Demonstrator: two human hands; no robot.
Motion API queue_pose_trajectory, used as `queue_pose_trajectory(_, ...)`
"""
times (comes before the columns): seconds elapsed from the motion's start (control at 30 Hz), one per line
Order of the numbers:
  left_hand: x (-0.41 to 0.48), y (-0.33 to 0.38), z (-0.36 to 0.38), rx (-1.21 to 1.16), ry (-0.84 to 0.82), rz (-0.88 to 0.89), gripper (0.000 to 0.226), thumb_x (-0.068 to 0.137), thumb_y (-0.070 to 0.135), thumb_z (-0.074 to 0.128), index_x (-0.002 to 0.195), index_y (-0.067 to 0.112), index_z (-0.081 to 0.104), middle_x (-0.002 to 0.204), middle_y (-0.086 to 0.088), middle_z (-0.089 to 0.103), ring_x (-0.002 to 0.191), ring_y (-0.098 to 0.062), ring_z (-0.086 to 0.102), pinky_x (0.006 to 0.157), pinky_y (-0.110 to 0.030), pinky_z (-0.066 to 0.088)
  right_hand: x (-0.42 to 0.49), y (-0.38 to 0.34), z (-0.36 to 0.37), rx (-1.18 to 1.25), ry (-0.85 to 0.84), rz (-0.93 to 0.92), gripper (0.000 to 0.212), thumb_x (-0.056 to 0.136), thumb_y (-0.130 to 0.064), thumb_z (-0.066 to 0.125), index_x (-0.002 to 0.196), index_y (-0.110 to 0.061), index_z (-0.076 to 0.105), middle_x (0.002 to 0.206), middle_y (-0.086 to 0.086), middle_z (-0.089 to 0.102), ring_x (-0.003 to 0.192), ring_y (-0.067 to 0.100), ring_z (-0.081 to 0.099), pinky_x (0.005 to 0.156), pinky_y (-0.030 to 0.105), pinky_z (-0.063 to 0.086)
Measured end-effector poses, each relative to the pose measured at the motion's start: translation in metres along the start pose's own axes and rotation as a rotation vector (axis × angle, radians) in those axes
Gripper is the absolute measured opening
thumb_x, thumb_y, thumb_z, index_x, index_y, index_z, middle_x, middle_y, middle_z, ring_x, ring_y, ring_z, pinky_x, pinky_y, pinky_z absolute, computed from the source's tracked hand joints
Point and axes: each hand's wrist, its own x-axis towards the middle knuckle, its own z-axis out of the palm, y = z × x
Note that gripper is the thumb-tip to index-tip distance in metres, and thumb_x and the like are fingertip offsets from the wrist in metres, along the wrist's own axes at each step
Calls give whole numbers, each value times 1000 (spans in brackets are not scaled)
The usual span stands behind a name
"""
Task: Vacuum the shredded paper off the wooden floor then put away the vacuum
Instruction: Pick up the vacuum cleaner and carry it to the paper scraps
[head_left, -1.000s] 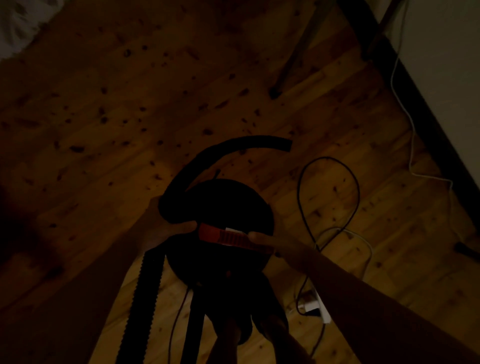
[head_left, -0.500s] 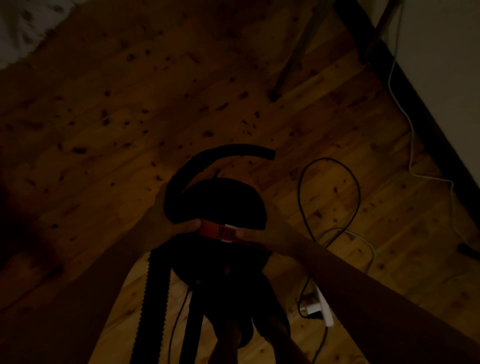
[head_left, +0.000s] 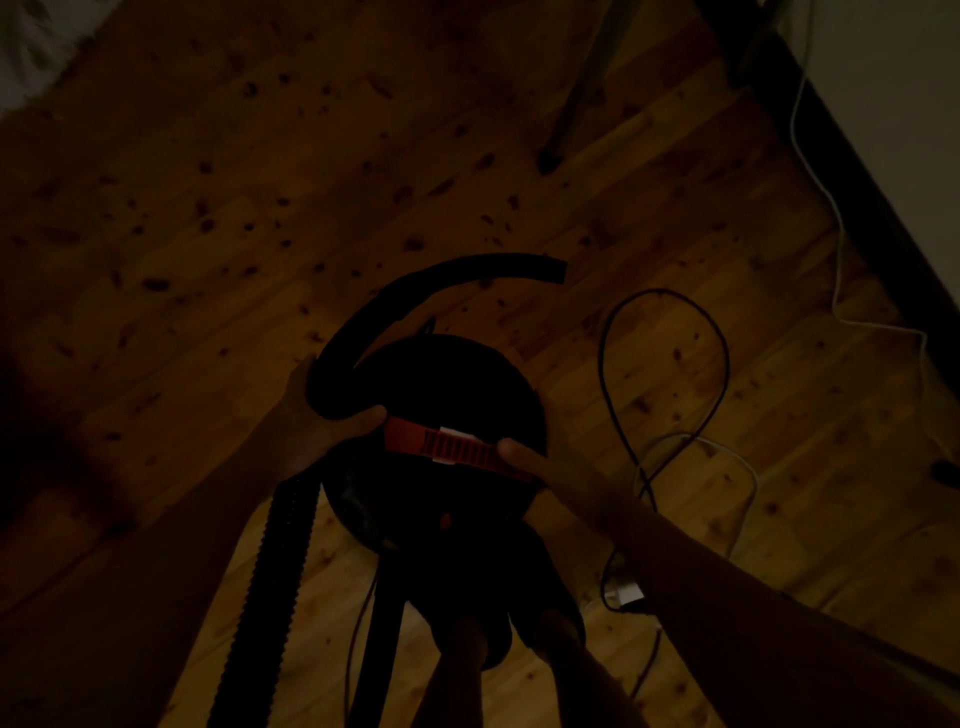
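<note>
In the dim light I hold a round black vacuum (head_left: 457, 384) above the wooden floor (head_left: 208, 218). A red handle (head_left: 415, 439) crosses its top. My left hand (head_left: 322, 431) grips the black hose (head_left: 431, 283) where it bends beside the canister; the hose's free end arcs up and to the right. My right hand (head_left: 550, 467) grips the vacuum's right side, thumb on the red handle. A ribbed length of hose (head_left: 270, 587) hangs down at lower left. I see no shredded paper on the floor.
A black cord (head_left: 719, 343) loops on the floor to the right, near a white plug (head_left: 628, 592). A white cable (head_left: 836, 260) runs along the dark baseboard (head_left: 831, 156). A furniture leg (head_left: 571, 109) stands at the top centre, a pale rug (head_left: 31, 47) at top left.
The vacuum has wobbled slightly in my hands. The hose's free end swung left, then back to the right. Both hands keep their hold.
</note>
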Motion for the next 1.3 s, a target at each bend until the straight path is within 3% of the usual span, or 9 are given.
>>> queue_pose_trajectory(0.1, 7, -12, -9, -46, -9, -52, 154, 27, 78, 81, 154, 29, 9, 159, 3, 21, 142, -24, 30, 111, -54, 33, 4, -9, -2, -533, 63, -106, 98, 72, -63, 74, 151, -39, 20, 154, -6, 28, 139, 17, 38, 106, 45, 43)
queue_pose_trajectory(0.2, 15, -24, -13, -60, -41, -54, 127, 48, 63, 88, 151, 36, 18, 155, 6, 30, 138, -25, 39, 105, -55, 41, 4, -11, 18, -1030, 226, -427, 65, 76, -69, 59, 128, -32, 52, 132, 5, 50, 122, 26, 47, 95, 49, 45)
queue_pose_trajectory(0.27, 16, -27, -14, -58, -29, -77, 120, 56, 55, 89, 151, 35, 18, 154, 8, 31, 137, -24, 40, 105, -54, 42, 3, -16, 35, -1033, 203, -517, 45, 85, -62, 54, 109, -25, 63, 101, 1, 60, 96, 19, 55, 83, 37, 44)
queue_pose_trajectory(0.33, 15, -22, -13, -56, -30, -78, 124, 50, 62, 88, 150, 36, 19, 153, 7, 34, 136, -25, 42, 104, -53, 43, 5, -18, 40, -891, 83, -392, 35, 93, -54, 54, 100, -20, 61, 73, -7, 49, 64, 10, 48, 63, 29, 39)
queue_pose_trajectory(0.4, 11, -17, -12, -42, -23, -82, 133, 44, 70, 85, 151, 35, 15, 155, 6, 30, 137, -25, 40, 105, -53, 41, 8, -20, 41, -868, 30, -304, 26, 96, -51, 53, 91, -25, 53, 63, -4, 38, 52, 16, 39, 52, 35, 34)
queue_pose_trajectory(0.57, -12, -5, -11, -31, 18, -88, 161, 16, 81, 78, 153, 24, 14, 154, 2, 30, 136, -26, 39, 109, -46, 38, 7, -30, 54, -936, -29, -281, 31, 95, -52, 53, 87, -22, 52, 63, -3, 37, 51, 17, 37, 53, 35, 33)
queue_pose_trajectory(0.83, -60, -6, -23, -184, 104, -65, 155, 21, 74, 82, 152, 26, 16, 155, 1, 29, 137, -26, 38, 100, -36, 40, -14, -62, 85, -1101, -101, -283, 31, 92, -60, 48, 87, -30, 49, 65, 1, 44, 54, 17, 42, 54, 36, 35)
queue_pose_trajectory(1.0, -104, 11, -51, -259, 195, -28, 118, 49, 58, 83, 148, 27, 28, 141, 6, 44, 121, -19, 52, 87, -29, 47, -32, -110, 120, -1184, -119, -338, 37, 90, -63, 49, 88, -26, 56, 73, 2, 59, 61, 18, 55, 59, 36, 46)
queue_pose_trajectory(1.3, -252, 76, -118, -324, 389, 5, 83, 58, 59, 80, 128, 42, 41, 113, 22, 53, 101, -4, 55, 93, -30, 43, -101, -216, 205, -1305, -276, -516, 33, 92, -61, 50, 72, -35, 43, 62, -3, 43, 51, 11, 41, 50, 21, 27)
